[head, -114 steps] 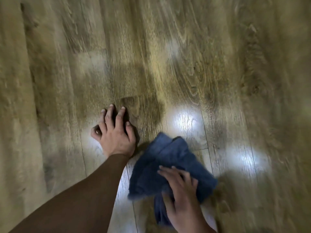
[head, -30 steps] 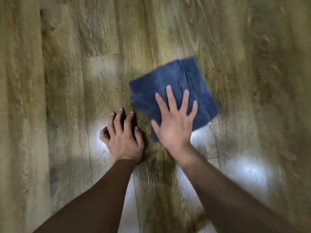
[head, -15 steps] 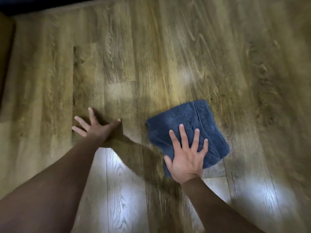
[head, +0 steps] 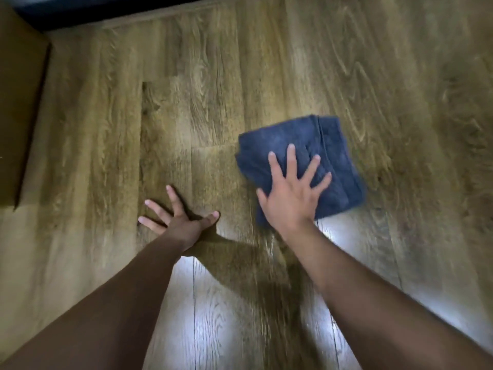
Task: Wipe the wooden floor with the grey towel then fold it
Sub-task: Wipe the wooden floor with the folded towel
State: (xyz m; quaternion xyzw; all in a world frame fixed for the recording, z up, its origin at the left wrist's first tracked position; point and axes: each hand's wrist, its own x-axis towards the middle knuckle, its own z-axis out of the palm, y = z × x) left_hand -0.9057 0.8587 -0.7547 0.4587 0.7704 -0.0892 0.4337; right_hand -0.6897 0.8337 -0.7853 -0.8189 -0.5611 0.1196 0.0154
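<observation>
Nearly the whole view is taken up by a wooden floor (head: 320, 70) of long planks, laid running away from the camera, with a strong brown and tan grain. Narrow seams between the planks are seen, and a short cross joint is visible left of centre. Bright white patches of reflected light are cast on the near boards, low in the view, while the far boards are left dimmer. A dark band (head: 80, 9) is seen along the top left edge, where the floor ends. A brown panel (head: 18, 116) is set against the left edge, its dark side edge slanting down the floor.
</observation>
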